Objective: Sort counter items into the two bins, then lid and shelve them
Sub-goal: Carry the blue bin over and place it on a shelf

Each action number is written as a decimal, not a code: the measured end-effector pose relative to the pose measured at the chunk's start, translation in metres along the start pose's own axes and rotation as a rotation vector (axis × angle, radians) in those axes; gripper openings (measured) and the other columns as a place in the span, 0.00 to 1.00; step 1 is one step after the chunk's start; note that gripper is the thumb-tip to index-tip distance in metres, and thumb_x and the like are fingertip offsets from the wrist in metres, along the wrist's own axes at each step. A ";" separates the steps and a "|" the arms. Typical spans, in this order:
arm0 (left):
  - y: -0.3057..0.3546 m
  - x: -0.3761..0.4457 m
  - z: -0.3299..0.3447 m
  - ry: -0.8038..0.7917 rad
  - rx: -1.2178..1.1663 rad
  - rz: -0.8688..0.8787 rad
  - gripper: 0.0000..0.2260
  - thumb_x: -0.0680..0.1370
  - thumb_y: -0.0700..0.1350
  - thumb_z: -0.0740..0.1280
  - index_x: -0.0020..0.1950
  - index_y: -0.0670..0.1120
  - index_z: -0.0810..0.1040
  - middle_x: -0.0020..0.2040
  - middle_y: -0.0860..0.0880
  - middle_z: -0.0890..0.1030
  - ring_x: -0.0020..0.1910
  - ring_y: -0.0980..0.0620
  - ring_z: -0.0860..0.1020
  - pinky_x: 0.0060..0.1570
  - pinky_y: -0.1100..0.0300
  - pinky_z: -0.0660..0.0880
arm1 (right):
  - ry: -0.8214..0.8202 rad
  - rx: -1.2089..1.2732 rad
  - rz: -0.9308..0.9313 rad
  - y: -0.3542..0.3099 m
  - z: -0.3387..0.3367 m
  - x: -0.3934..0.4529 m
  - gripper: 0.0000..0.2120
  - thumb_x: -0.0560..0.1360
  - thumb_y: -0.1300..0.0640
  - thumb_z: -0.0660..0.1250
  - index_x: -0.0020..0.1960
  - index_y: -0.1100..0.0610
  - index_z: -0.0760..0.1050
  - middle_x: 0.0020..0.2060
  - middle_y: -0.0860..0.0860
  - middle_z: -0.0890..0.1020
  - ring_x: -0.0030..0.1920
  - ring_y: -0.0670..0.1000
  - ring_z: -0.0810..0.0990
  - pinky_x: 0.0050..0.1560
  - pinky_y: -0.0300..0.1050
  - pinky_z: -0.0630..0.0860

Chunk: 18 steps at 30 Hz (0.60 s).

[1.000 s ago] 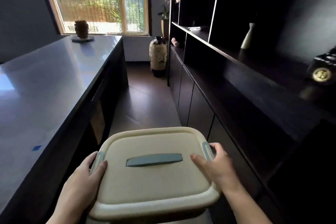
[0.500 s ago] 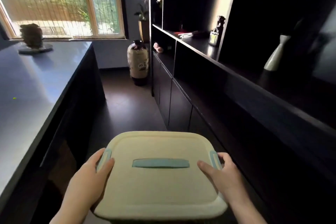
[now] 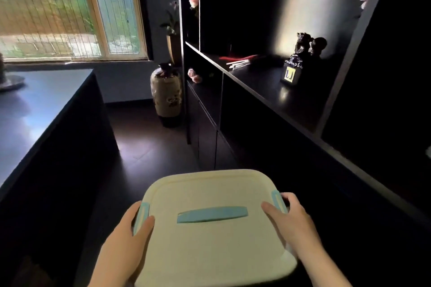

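A cream bin with its lid (image 3: pixel 210 251) on is carried low in front of me, over the dark floor of the aisle. The lid has a pale blue handle (image 3: pixel 212 214) in its middle and a blue clip on each side. My left hand (image 3: pixel 126 240) grips the bin's left side at the clip, thumb on the lid. On the opposite side my right hand (image 3: pixel 293 223) grips the right clip, thumb on top. The bin's body under the lid is hidden.
A dark shelf unit (image 3: pixel 291 105) runs along the right, bearing a small figurine (image 3: pixel 300 58), red and white sticks (image 3: pixel 242 59) and pink flowers. The dark counter (image 3: pixel 42 109) stands at left. A large ceramic vase (image 3: pixel 166 95) sits on the floor ahead below the window.
The view has swung right toward the shelf unit and moved forward along the aisle. Both hands keep the same grip on the lidded bin.
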<state>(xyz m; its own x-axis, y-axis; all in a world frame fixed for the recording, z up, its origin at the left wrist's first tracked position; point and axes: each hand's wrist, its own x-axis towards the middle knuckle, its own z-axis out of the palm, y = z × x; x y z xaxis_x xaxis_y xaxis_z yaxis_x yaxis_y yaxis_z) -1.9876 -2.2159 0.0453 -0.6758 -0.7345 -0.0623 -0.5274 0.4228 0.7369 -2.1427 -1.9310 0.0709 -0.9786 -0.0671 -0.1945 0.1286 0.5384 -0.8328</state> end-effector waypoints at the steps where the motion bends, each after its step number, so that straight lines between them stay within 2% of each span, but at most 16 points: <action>1: 0.006 0.021 0.006 -0.002 0.003 0.010 0.17 0.76 0.61 0.61 0.65 0.65 0.66 0.47 0.60 0.78 0.45 0.56 0.77 0.47 0.53 0.73 | 0.025 -0.008 0.000 -0.005 0.005 0.017 0.18 0.68 0.38 0.69 0.54 0.41 0.69 0.39 0.43 0.82 0.38 0.46 0.82 0.36 0.43 0.76; 4: 0.022 0.091 0.026 -0.034 0.023 0.034 0.21 0.76 0.60 0.62 0.68 0.61 0.68 0.51 0.57 0.78 0.48 0.54 0.76 0.48 0.55 0.70 | 0.080 -0.028 0.039 -0.016 0.020 0.066 0.14 0.71 0.39 0.66 0.53 0.43 0.70 0.40 0.44 0.81 0.39 0.48 0.81 0.41 0.44 0.77; 7: 0.043 0.157 0.044 -0.120 0.033 0.103 0.22 0.76 0.60 0.62 0.70 0.60 0.66 0.59 0.55 0.78 0.52 0.52 0.76 0.54 0.52 0.74 | 0.126 -0.002 0.118 -0.028 0.036 0.109 0.14 0.72 0.40 0.65 0.54 0.43 0.70 0.41 0.45 0.81 0.40 0.48 0.81 0.39 0.44 0.76; 9: 0.062 0.198 0.054 -0.174 0.031 0.139 0.23 0.77 0.59 0.62 0.71 0.60 0.64 0.61 0.54 0.77 0.51 0.53 0.75 0.56 0.52 0.73 | 0.169 0.052 0.167 -0.039 0.043 0.136 0.15 0.72 0.41 0.66 0.56 0.43 0.70 0.42 0.47 0.81 0.41 0.50 0.82 0.41 0.47 0.78; 11: 0.081 0.237 0.064 -0.228 0.030 0.176 0.23 0.77 0.59 0.61 0.71 0.60 0.62 0.61 0.54 0.77 0.47 0.55 0.72 0.54 0.53 0.72 | 0.219 0.106 0.206 -0.049 0.049 0.160 0.17 0.72 0.42 0.67 0.58 0.45 0.70 0.44 0.48 0.82 0.43 0.52 0.82 0.47 0.52 0.79; 13: 0.106 0.274 0.077 -0.271 0.023 0.219 0.25 0.76 0.60 0.62 0.72 0.61 0.60 0.61 0.55 0.77 0.49 0.54 0.74 0.53 0.53 0.72 | 0.294 0.137 0.248 -0.055 0.053 0.180 0.22 0.72 0.42 0.68 0.63 0.49 0.71 0.47 0.49 0.81 0.46 0.53 0.81 0.52 0.54 0.78; 15: 0.131 0.306 0.097 -0.329 0.045 0.274 0.27 0.76 0.61 0.62 0.73 0.61 0.59 0.62 0.54 0.77 0.54 0.51 0.76 0.51 0.55 0.71 | 0.396 0.162 0.296 -0.054 0.054 0.192 0.26 0.73 0.42 0.67 0.67 0.52 0.68 0.53 0.53 0.80 0.51 0.57 0.79 0.55 0.54 0.75; 18: 0.166 0.335 0.133 -0.454 0.028 0.352 0.27 0.75 0.60 0.63 0.72 0.64 0.58 0.62 0.55 0.76 0.52 0.53 0.75 0.46 0.59 0.69 | 0.556 0.226 0.403 -0.047 0.053 0.207 0.28 0.75 0.44 0.67 0.70 0.55 0.66 0.61 0.60 0.77 0.59 0.62 0.75 0.55 0.51 0.70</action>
<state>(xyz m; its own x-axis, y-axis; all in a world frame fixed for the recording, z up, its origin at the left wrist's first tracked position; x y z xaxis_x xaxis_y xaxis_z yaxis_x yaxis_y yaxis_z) -2.3703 -2.3215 0.0575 -0.9631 -0.2483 -0.1038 -0.2401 0.6187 0.7481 -2.3428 -2.0148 0.0423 -0.7772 0.5699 -0.2667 0.4679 0.2400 -0.8506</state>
